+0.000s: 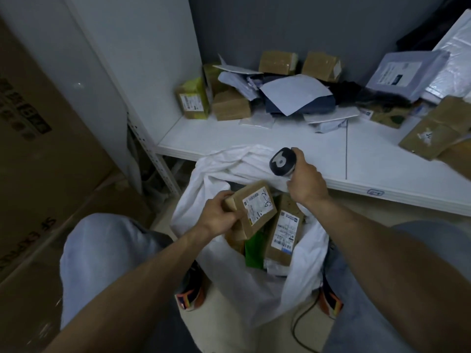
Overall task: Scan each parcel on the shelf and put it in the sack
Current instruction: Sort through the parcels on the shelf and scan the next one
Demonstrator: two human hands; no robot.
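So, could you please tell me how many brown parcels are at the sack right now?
2: one parcel gripped by the left hand over the sack, the other parcel lying inside beside a green packet. More may be hidden underneath.

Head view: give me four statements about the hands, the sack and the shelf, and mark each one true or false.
1. The left hand grips a brown cardboard parcel over the white sack. True.
2. The right hand holds a roll of tape. False: it holds a barcode scanner.
3. The white sack is empty. False: it already holds parcels, among them a labelled brown parcel.
4. Parcels lie on the white shelf. True.
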